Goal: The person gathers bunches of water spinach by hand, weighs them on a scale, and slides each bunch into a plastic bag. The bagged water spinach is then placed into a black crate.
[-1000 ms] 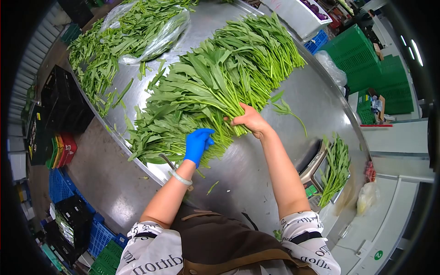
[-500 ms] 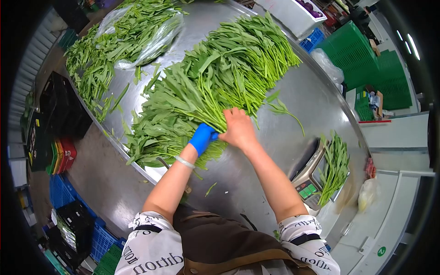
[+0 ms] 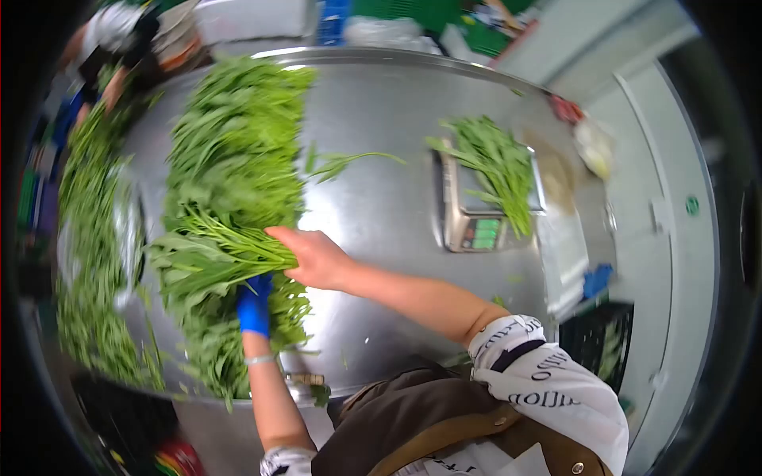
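Observation:
A bunch of water spinach (image 3: 208, 255) is lifted over the long row of the same greens (image 3: 238, 143), its stems toward the right. My bare right hand (image 3: 316, 259) is closed round the stem ends. In its blue glove, my left hand (image 3: 254, 305) grips the bunch from below; its fingertips are hidden under the leaves. Right of the row, another bunch (image 3: 496, 163) lies across a digital scale (image 3: 475, 233) with a lit green display. One loose sprig (image 3: 341, 164) rests on the metal table (image 3: 381, 222) between row and scale.
A heap of loose greens (image 3: 95, 270) with clear plastic wrap (image 3: 127, 230) covers the table's left side. Another person (image 3: 119, 40) reaches in at the far left. A white box (image 3: 250, 20) stands behind the raised rim. A dark crate (image 3: 599, 341) stands at the right.
My view has swung right, so the scale shows nearer the middle. Both hands still hold the bunch, which now lies over the row with its leaves pointing left.

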Tool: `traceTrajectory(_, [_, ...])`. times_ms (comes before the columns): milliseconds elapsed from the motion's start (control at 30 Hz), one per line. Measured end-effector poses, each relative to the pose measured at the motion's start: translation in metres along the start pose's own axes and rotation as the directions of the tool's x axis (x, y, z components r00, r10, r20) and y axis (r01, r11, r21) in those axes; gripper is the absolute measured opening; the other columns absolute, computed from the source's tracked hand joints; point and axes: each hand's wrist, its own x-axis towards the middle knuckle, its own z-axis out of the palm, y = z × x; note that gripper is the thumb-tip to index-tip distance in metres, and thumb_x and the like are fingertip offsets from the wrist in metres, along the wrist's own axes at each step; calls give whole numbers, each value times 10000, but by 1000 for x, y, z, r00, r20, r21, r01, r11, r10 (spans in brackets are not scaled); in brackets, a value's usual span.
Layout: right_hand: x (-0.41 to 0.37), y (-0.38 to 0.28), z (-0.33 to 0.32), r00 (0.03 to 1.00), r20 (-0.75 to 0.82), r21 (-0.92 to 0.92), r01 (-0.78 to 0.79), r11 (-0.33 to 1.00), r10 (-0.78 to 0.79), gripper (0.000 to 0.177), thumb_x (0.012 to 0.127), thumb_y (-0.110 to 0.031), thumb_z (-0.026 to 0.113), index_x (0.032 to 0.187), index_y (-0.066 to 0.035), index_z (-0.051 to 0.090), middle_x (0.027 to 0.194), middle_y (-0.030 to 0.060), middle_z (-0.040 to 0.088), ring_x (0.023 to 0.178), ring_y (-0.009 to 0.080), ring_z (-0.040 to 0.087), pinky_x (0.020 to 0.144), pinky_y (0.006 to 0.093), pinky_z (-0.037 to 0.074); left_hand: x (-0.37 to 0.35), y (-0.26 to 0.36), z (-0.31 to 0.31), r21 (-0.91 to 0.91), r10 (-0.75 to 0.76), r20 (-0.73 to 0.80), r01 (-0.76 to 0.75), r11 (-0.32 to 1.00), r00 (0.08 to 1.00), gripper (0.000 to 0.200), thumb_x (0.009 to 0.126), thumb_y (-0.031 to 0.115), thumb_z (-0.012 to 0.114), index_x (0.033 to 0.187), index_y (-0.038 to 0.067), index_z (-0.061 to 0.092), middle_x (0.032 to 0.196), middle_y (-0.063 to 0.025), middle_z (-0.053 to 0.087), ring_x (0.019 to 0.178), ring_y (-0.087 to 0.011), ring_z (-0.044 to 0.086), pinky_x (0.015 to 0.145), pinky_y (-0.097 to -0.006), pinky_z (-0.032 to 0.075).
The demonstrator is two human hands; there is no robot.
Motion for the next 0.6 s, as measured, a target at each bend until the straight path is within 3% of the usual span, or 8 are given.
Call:
traceTrajectory(100, [-27, -9, -74, 931, -355, -7, 92, 996, -88, 617, 678, -83, 723, 1248, -37, 491, 1125, 178, 612, 939, 306, 639, 812, 372, 507, -13, 20, 15, -60, -2, 39, 5, 998, 999, 524, 950, 194, 452, 1446, 152, 287, 1304, -117, 512, 1106, -265, 530, 954, -365, 394])
traceTrajectory(167, [-59, -9, -128, 868, -471, 87, -131, 988, 156, 498, 718, -115, 721, 1174, -42, 534, 1015, 120, 647, 892, 218, 635, 792, 346, 502, -20, 34, 31, -13, -18, -28, 18, 1000, 999, 528, 946, 196, 464, 1443, 144, 293, 1267, -122, 539, 1095, -278, 529, 971, -379, 378])
traceTrajectory(200, [-75, -17, -159, 810, -550, 24, -227, 974, 202, 422, 738, -122, 722, 1113, -31, 551, 962, 91, 653, 868, 175, 619, 782, 326, 496, -18, 33, 29, -1, -10, -22, 10, 1000, 1000, 536, 942, 198, 487, 1440, 141, 297, 1243, -120, 556, 1088, -274, 527, 978, -383, 371])
traceTrajectory(267, [-107, 11, -200, 636, -765, 38, -120, 992, 106, 458, 765, -85, 677, 1182, -34, 496, 969, 80, 640, 847, 157, 600, 767, 317, 491, -16, 31, 26, 11, -13, -30, 13, 1000, 999, 552, 926, 185, 511, 1438, 165, 304, 1258, -112, 539, 1116, -277, 512, 991, -391, 355])
traceTrajectory(333, [-138, 29, -238, 503, -853, 3, -258, 966, 137, 461, 753, -60, 663, 1176, -9, 487, 974, 111, 647, 863, 218, 629, 792, 335, 489, -20, 35, 37, 16, -19, -86, 20, 1000, 996, 522, 913, 150, 531, 1407, 148, 364, 1178, -80, 570, 1087, -227, 520, 959, -357, 368])
traceTrajectory(500, [-214, 130, -275, 593, -791, -486, -759, 433, 152, 596, 737, -81, 695, 1266, 13, 435, 1148, 212, 551, 1031, 388, 553, 865, 369, 471, -38, 37, 55, 85, 58, -103, -50, 995, 993, 345, 916, 101, 517, 1256, 46, 523, 972, -47, 600, 778, -90, 487, 681, -217, 389])
traceTrajectory(533, [-228, 158, -276, 585, -730, -506, -810, 297, 353, 755, 726, -233, 756, 1340, -6, 381, 1255, 197, 476, 1113, 368, 495, 919, 406, 431, -45, 37, 66, 89, 64, -110, -55, 995, 992, 312, 916, 90, 517, 1219, 26, 553, 926, -46, 606, 675, -60, 463, 602, -185, 378])
traceTrajectory(600, [-238, 173, -264, 601, -722, -587, -794, 156, 342, 864, 691, -363, 767, 1363, -8, 356, 1289, 176, 457, 1146, 334, 466, 957, 429, 388, -59, 33, 78, 125, 26, -63, -18, 992, 998, 292, 914, 88, 516, 1194, 21, 568, 910, -44, 610, 669, -65, 470, 599, -189, 381])
